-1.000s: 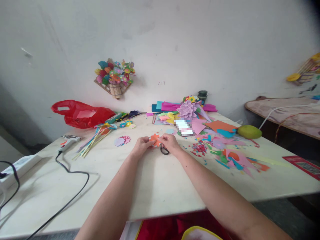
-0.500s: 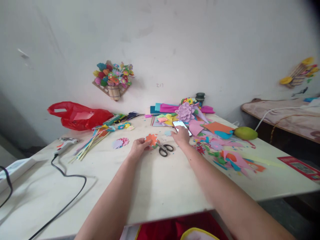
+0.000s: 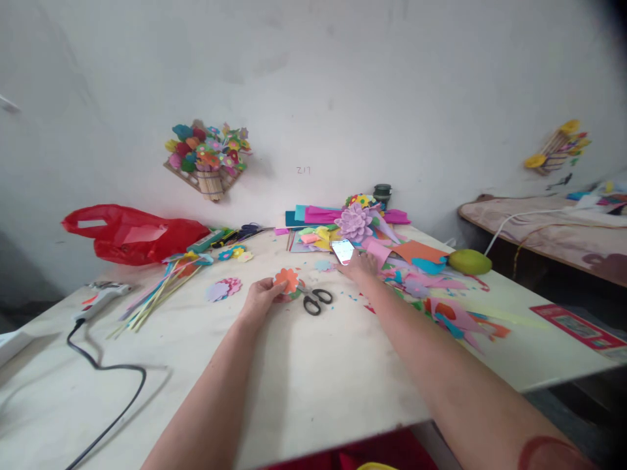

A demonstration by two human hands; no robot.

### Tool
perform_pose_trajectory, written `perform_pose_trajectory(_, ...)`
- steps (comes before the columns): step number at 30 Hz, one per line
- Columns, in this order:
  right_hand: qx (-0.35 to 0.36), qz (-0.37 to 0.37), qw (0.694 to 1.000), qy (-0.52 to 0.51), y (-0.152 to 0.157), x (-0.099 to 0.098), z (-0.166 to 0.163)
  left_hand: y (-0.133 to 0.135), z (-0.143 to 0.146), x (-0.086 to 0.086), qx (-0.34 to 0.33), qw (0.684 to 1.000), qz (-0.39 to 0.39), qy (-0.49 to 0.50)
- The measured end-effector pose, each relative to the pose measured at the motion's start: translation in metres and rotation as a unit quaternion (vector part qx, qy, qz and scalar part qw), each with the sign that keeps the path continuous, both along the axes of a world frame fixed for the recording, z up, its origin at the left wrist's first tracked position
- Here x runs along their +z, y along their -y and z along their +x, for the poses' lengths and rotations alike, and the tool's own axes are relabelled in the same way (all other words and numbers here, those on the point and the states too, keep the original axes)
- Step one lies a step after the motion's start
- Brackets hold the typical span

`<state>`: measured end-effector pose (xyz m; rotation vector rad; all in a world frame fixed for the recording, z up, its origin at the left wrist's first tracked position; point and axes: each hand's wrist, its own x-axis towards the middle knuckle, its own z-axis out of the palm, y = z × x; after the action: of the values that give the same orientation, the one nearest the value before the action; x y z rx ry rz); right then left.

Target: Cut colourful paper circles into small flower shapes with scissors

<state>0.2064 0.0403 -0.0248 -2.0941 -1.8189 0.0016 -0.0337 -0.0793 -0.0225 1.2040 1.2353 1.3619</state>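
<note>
Between the thumb and fingers of my left hand [image 3: 264, 295] is an orange scalloped flower cutout [image 3: 287, 281], with a greenish piece partly showing beneath it. Black-handled scissors [image 3: 317, 300] lie just right of it, their blades partly under the cutout. My right hand [image 3: 363, 266] is at the lower right edge of a phone [image 3: 343, 251] with a lit screen. Its thumb is apart from the other fingers, and it covers the phone's lower corner. A pale blue cutout [image 3: 323, 265] rests between the hands.
Left are pink and lilac flower cutouts [image 3: 224, 289], paper strips [image 3: 157, 294], a red plastic bag [image 3: 132, 235] and a corded glue gun [image 3: 100, 301]. Behind the phone is a purple flower [image 3: 355, 222]. Coloured scraps [image 3: 453, 313] and a green mango-like fruit [image 3: 470, 262] are right.
My right hand has shifted from over the phone's screen to its lower right edge, uncovering more of it. My left hand still holds the orange cutout. The camera view has turned slightly right.
</note>
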Motion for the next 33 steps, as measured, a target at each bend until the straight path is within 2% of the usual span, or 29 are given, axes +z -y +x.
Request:
perform_pose_trajectory(11, -0.017, -0.003, 1.0, -0.004, -0.017, 0.007, -0.008, -0.006, 0.0, -0.004, -0.017, 1.0, -0.021, -0.003)
perform_pose_trajectory(20, -0.008, 0.042, 0.999, 0.004, -0.015, 0.005, -0.01, -0.006, -0.001, -0.005, -0.022, 1.0, -0.019, 0.002)
perform_pose_trajectory(29, -0.026, 0.042, 0.999, 0.019, -0.009, 0.009, -0.014, -0.003, 0.0, -0.001, -0.02, 1.0, -0.02, 0.005)
perform_pose_trajectory(33, -0.021, 0.084, 0.996, 0.034, -0.004, 0.011, -0.004, -0.001, 0.001, 0.001, -0.01, 1.0, -0.02, 0.006)
